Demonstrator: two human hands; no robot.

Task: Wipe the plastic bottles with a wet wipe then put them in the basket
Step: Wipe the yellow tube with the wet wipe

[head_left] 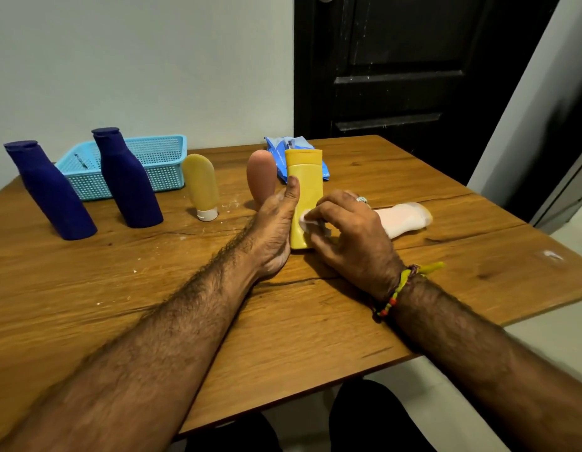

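The yellow bottle [304, 190] stands upright on the tabletop [283, 321], near the middle. The left hand [273, 226] is wrapped round its side w/ thumb up front, holding it steady. The right hand [345, 230] pinches a wet wipe [307, 220] flat vs. the bottle's front. To wipe well: keep the left hold firm, rub top to bottom, turn the bottle, do the back & cap too. The blue basket [165, 164] waits back left.

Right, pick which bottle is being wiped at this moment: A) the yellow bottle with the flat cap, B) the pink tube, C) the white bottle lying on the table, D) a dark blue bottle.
A: the left hand steadies the yellow bottle while the right hand presses a wet wipe on it.
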